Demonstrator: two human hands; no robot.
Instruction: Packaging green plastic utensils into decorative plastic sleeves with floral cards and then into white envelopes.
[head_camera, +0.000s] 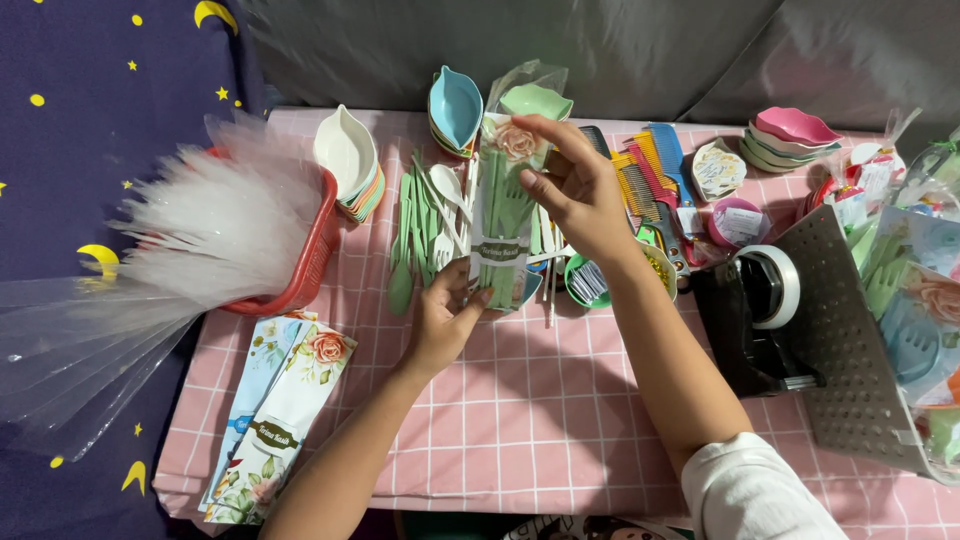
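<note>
At the middle of the frame I held a clear cellophane packet (503, 205) upright over the bench (520, 420), green cutlery and a rose-printed card already inside it. My left hand (440, 320) gripped its lower end, fingers (470, 300) closed around the bottom edge just under the card's dark label. My right hand (580, 195) pinched the top, thumb and forefinger closed on the open mouth beside a pale green leaf-shaped dish (537, 100) that stood at the packet's top; I could not tell whether it was inside.

I judged this to be the filling step, nearly done: the contents were in and the mouth still loose. The next move called for gathering the top flat and closing it, and the tape dispenser (765, 300) sat right of centre, within reach of my right hand.

Loose green and white spoons (425, 220) lay just left of the packet, spare printed cards (280, 420) lower left, and a red basket (315, 250) of empty bags at the left.
</note>
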